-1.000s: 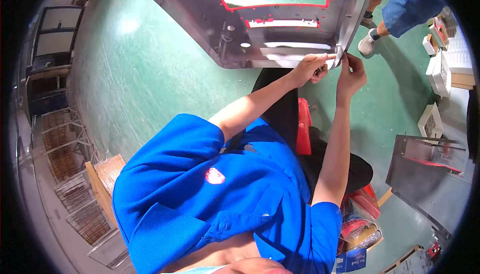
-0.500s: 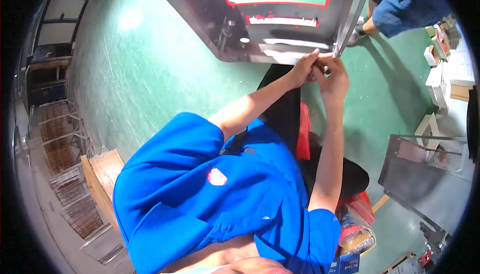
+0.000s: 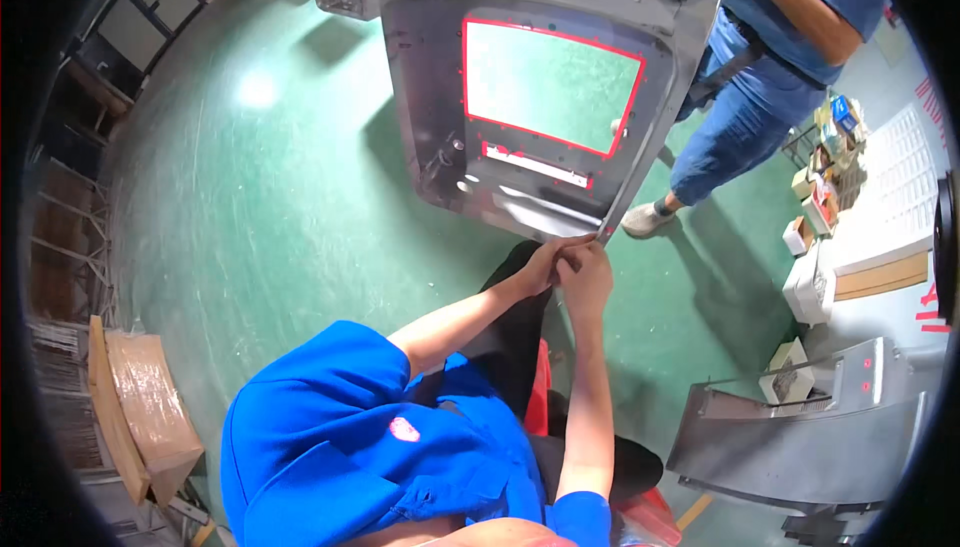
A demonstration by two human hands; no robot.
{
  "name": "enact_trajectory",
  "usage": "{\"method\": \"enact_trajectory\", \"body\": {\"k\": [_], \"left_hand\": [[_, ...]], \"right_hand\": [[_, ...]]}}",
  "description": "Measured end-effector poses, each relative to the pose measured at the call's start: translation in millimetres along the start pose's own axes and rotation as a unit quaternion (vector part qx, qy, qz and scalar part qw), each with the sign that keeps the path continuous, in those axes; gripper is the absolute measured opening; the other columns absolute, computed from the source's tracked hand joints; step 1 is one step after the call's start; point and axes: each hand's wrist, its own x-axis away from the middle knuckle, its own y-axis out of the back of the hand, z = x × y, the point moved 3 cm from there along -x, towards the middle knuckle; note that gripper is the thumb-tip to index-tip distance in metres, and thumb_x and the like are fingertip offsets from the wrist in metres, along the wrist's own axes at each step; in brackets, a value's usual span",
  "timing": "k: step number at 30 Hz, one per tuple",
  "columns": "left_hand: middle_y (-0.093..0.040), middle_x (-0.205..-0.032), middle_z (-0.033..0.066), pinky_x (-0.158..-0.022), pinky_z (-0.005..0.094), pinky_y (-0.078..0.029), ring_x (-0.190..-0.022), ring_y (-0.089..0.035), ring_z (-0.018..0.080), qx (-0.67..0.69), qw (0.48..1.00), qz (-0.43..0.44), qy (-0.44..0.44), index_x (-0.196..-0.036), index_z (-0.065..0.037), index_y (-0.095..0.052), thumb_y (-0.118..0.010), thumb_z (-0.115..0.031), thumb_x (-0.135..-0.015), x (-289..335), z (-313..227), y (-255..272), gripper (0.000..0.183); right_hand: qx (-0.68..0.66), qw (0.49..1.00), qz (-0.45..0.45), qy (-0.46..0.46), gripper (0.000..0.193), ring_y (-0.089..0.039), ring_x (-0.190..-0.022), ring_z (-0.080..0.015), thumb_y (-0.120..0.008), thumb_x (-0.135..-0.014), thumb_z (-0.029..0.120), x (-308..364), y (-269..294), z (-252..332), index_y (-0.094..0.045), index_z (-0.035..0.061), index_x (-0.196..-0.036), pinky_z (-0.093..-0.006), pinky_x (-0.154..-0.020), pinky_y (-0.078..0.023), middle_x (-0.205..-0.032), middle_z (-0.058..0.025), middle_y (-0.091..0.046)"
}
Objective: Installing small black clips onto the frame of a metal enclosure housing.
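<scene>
A large grey metal panel (image 3: 420,127) stands in front of me. It has a rectangular opening edged in red and, below that, a narrow slot (image 3: 537,164) also edged in red. My left hand (image 3: 541,267) and my right hand (image 3: 588,275) meet at the panel's lower right corner. Both are closed, with fingers bent and pressed together at the bottom edge. Whatever lies between the fingers is hidden by them.
Behind the panel on the right stands another person in blue clothes (image 3: 735,147). Small boxes (image 3: 800,235) line the right side, with a second grey metal part (image 3: 800,447) nearer me. A wrapped carton (image 3: 150,402) and racks (image 3: 65,217) are at the left.
My view has tilted up, so more of the panel and the other person shows. Both hands stay together at the panel's lower right corner, fingers still closed.
</scene>
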Motion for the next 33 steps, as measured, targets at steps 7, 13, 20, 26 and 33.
{"method": "enact_trajectory", "body": {"k": [7,13,20,26,33], "left_hand": [[-0.048,-0.064,-0.0034,-0.040,0.0199,-0.022,-0.048,-0.038,0.0044,-0.109,0.992,0.004,-0.068,-0.136,-0.009,-0.045,-0.031,-0.035,-0.097,15,-20,-4,0.049],[-0.041,-0.058,-0.0004,-0.038,0.0217,-0.025,-0.044,-0.033,0.0070,-0.122,0.990,-0.013,-0.074,-0.135,-0.012,-0.047,-0.036,-0.031,-0.098,10,-11,22,0.043],[-0.042,-0.060,-0.0003,-0.038,0.0220,-0.024,-0.044,-0.033,0.0067,-0.133,0.987,-0.037,-0.085,-0.138,-0.009,-0.043,-0.035,-0.024,-0.099,3,-10,26,0.043],[-0.042,-0.059,0.0001,-0.037,0.0229,-0.023,-0.042,-0.033,0.0069,-0.100,0.989,-0.027,-0.105,-0.137,-0.008,-0.043,-0.036,-0.026,-0.099,0,-4,31,0.042],[-0.044,-0.059,0.0007,-0.035,0.0224,-0.024,-0.042,-0.034,0.0068,-0.086,0.991,-0.044,-0.090,-0.135,-0.008,-0.046,-0.039,-0.024,-0.099,-7,-1,33,0.040]], "right_hand": [[-0.007,0.993,-0.092,0.073,0.007,-0.059,-0.066,-0.0261,-0.068,-0.075,0.012,-21,31,28,-0.063,0.0076,-0.079,-0.0381,-0.061,-0.045,-0.078,-0.0066,-0.060],[0.098,0.961,-0.201,0.163,0.007,-0.059,-0.059,-0.0209,-0.067,-0.082,0.014,-104,100,72,-0.064,0.0077,-0.082,-0.0352,-0.056,-0.046,-0.080,-0.0053,-0.061],[0.179,0.931,-0.194,0.253,0.009,-0.062,-0.069,-0.0264,-0.067,-0.080,0.013,-135,95,74,-0.060,0.0061,-0.081,-0.0366,-0.058,-0.049,-0.079,-0.0067,-0.058],[0.257,0.916,-0.165,0.258,0.013,-0.061,-0.067,-0.0299,-0.065,-0.080,0.015,-146,85,73,-0.056,0.0062,-0.077,-0.0394,-0.057,-0.049,-0.078,-0.0079,-0.056],[0.313,0.915,-0.152,0.204,0.017,-0.063,-0.071,-0.0319,-0.061,-0.083,0.023,-168,84,71,-0.059,0.0063,-0.081,-0.0420,-0.058,-0.050,-0.082,-0.0113,-0.060]]}}
